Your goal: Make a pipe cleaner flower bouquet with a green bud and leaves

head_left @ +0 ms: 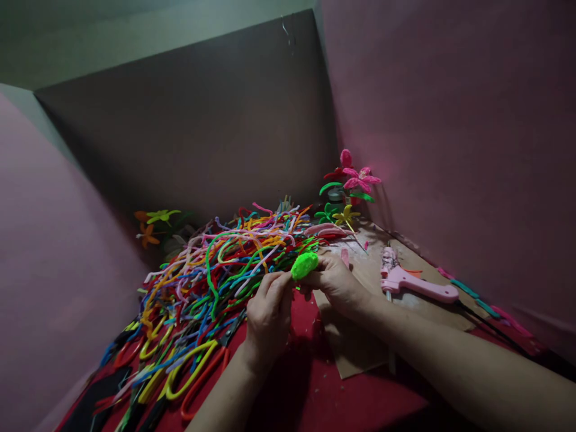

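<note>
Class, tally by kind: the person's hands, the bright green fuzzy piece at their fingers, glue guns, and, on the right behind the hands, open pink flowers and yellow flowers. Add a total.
Hands: 2 (left hand, right hand)
Bright green fuzzy piece: 1
Pink glue gun: 1
Open pink flower: 1
Yellow flower: 1
Total: 6

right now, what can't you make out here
All in head view:
Underside of the bright green fuzzy piece: hidden by the left hand and right hand.
Lower layers of pipe cleaners: covered by upper ones.
Cord end of the pink glue gun: lost in shadow near right edge.
Forearms: cut off by frame edges.
</note>
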A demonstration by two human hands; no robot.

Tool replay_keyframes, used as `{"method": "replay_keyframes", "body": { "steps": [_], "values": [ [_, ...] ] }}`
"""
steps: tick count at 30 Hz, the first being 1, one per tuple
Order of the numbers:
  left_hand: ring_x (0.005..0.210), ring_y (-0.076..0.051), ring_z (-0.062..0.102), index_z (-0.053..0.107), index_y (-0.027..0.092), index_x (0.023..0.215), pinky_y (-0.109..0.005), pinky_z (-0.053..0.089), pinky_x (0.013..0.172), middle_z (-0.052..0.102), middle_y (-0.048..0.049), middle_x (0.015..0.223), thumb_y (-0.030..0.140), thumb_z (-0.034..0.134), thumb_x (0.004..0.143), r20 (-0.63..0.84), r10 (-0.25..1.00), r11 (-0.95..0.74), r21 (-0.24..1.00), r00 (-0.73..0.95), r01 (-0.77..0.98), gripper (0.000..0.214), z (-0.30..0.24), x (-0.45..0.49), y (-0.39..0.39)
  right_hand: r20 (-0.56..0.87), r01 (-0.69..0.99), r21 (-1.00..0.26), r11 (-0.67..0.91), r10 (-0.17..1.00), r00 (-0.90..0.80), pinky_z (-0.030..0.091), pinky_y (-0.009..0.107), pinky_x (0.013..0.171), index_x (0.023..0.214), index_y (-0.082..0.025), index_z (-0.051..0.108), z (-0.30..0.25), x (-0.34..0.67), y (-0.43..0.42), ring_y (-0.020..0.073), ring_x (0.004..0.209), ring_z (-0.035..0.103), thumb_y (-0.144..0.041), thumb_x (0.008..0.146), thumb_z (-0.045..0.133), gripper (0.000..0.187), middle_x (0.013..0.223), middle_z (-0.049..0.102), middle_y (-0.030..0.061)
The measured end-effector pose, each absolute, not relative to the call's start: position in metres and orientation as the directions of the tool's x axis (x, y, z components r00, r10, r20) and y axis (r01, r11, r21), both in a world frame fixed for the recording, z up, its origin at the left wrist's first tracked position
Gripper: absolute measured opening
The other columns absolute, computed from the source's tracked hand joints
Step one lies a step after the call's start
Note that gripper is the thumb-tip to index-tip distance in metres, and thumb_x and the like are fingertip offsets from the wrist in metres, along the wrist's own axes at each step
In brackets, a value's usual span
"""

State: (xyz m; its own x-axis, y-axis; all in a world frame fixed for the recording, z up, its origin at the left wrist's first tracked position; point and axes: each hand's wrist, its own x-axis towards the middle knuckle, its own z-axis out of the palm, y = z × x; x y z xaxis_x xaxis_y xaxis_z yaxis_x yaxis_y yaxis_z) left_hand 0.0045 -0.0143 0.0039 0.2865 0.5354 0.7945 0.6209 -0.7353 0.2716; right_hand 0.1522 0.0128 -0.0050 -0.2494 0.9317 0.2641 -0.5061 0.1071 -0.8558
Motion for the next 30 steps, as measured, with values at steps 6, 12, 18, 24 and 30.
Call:
{"method": "replay_keyframes", "body": {
  "steps": [6,12,18,24,30],
  "values": [
    [0.053,-0.009,0.051,0.059,0.016,0.088,-0.021,0.042,0.051,0.057,0.0012,0.063,0.026,0.053,0.083,0.524,0.852,-0.478,0.770,0.009,0.422,0.012,0.012,0.007,-0.015,0.103,-0.347,-0.938,0.011,0.964,-0.247,0.036,0.019,0.038,0.057,-0.013,0.061,0.000,0.155,0.011,0.0070,0.038,0.046,-0.022,0.060,0.068,0.012,0.045,0.054,-0.0034],
    [0.038,-0.007,0.043,0.057,0.014,0.077,-0.018,0.034,0.041,0.052,0.0050,0.045,0.036,0.059,0.078,0.218,0.975,-0.211,0.964,-0.031,0.161,0.022,0.022,0.008,-0.013,-0.038,0.093,-0.996,-0.015,0.968,-0.248,0.021,0.019,0.032,0.043,-0.015,0.052,0.000,0.157,0.010,0.0050,0.030,0.035,-0.016,0.060,0.060,0.019,0.032,0.042,-0.0054],
    [0.028,-0.005,0.034,0.058,0.014,0.079,-0.016,0.022,0.031,0.049,0.0063,0.038,0.043,0.062,0.074,0.034,0.998,-0.033,0.999,0.044,-0.027,0.029,0.017,0.002,-0.005,-0.106,0.293,-0.956,-0.033,0.966,-0.237,0.022,0.020,0.032,0.038,-0.017,0.050,-0.006,0.151,0.012,0.0068,0.028,0.038,-0.012,0.060,0.056,0.023,0.030,0.043,-0.0040],
    [0.026,-0.004,0.031,0.061,0.012,0.075,-0.016,0.021,0.030,0.044,0.0073,0.033,0.040,0.066,0.070,-0.071,0.989,0.089,0.986,0.129,-0.144,0.028,0.017,-0.001,-0.002,-0.031,0.428,-0.900,0.076,0.971,-0.237,0.025,0.022,0.039,0.040,-0.016,0.055,-0.006,0.150,0.009,0.0093,0.035,0.042,-0.018,0.067,0.059,0.028,0.034,0.047,-0.0018],
    [0.027,-0.001,0.030,0.061,0.011,0.070,-0.016,0.015,0.031,0.056,0.0015,0.048,0.032,0.065,0.071,-0.138,0.954,0.171,0.980,0.266,-0.105,0.022,0.018,0.000,-0.004,0.360,0.126,-0.923,0.362,0.932,-0.040,0.034,0.023,0.050,0.087,-0.014,0.068,0.008,0.158,0.006,0.0102,0.055,0.047,-0.028,0.078,0.055,0.022,0.069,0.063,0.0024]
  ]
}}
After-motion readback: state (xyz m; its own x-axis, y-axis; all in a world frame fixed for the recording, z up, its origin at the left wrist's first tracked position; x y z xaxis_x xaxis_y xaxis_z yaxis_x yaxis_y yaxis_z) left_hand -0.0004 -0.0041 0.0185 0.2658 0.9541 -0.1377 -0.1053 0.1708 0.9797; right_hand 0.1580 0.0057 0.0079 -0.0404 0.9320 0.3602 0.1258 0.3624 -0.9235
